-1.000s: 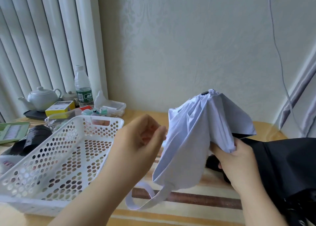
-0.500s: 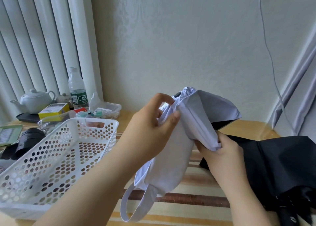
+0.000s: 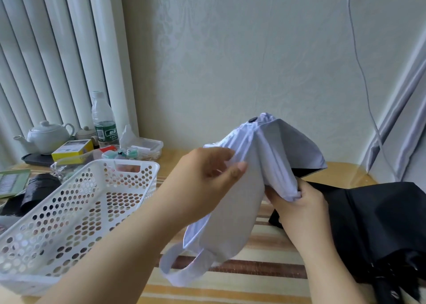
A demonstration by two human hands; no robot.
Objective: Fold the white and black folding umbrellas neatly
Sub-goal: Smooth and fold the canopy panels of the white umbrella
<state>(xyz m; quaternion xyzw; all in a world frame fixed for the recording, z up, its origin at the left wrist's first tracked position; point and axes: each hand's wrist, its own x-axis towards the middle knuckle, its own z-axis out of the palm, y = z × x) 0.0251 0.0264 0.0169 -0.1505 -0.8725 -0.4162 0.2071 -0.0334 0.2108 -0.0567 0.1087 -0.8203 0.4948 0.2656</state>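
The white umbrella (image 3: 249, 200) is held upright above the table, its canopy loose with panels hanging down and a strap loop dangling at the bottom. My left hand (image 3: 207, 179) pinches a fold of white fabric on its left side. Lower on the right, my right hand (image 3: 297, 204) is closed round bunched white panels. The black umbrella (image 3: 373, 225) lies collapsed and unrolled on the table to the right, partly behind my right hand.
A white perforated basket (image 3: 76, 202) stands on the striped table (image 3: 265, 269) at the left. Behind it are a white teapot (image 3: 47, 135), a water bottle (image 3: 103, 121), small boxes and a clear container. The wall is close behind; a cable hangs at right.
My left hand rose from open beside the umbrella to the canopy and took a fold, then slid it down the left side. My right hand kept its hold.
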